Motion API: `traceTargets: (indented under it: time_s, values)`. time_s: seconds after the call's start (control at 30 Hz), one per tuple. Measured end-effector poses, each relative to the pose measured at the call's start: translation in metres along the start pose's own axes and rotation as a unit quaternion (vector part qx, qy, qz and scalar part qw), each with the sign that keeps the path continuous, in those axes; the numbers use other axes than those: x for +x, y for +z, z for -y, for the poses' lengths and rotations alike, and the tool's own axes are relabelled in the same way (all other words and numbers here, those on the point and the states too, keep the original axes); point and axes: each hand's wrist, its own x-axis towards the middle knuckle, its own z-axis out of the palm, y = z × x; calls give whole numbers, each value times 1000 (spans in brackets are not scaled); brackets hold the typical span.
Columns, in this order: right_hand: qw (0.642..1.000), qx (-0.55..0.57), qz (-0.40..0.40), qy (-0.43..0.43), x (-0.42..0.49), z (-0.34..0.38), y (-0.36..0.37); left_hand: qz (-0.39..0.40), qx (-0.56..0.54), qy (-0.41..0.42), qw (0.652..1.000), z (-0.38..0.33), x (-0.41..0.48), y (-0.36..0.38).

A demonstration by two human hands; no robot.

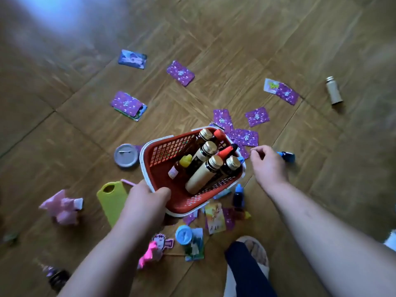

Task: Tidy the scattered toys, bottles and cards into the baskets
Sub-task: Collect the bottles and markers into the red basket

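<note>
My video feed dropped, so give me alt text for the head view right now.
The left hand grips the rim of a red basket holding several bottles, while the right hand, holding nothing visible, hovers beside it. Purple cards, a lone bottle and pink toys lie scattered on the wooden floor.

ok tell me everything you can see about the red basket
The red basket looks like plastic, with a white rim and walls pierced by a grid of small holes. It is tilted toward the camera, held at its near corner by the left hand, thumb over the rim. Inside, several bottles lean together: gold-capped brown and cream ones, a yellow-capped one, and red-capped ones at the far side. It sits above the wooden floor among scattered purple cards. The right hand is just beside its right edge, not touching.
</note>
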Motion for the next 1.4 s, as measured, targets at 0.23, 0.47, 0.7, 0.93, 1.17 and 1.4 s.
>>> traceTargets:
  time_s: [0.23, 0.47, 0.7, 0.93, 1.17, 1.4]
  values:
    - [996, 38, -77, 19, 100, -48, -16, 39, 22, 40, 998, -45, 52, 81]
    - [985, 104, -137, -3, 185, -66, -64, 60, -7, 78, 995, -99, 60, 150]
    - [990, 55, -129, -2, 245, -105, -91, 54, -17, 69, 996, -127, 56, 205]
    - [994, -31, -97, 28, 303, -136, -101, 50, -6, 63, 997, -133, 73, 235]
    - [995, -70, -26, 60, 343, -149, -109, 54, 17, 58, 997, -138, 79, 248]
    - [986, -154, -25, 51, 354, -158, -115, 58, 23, 63, 996, -146, 85, 253]
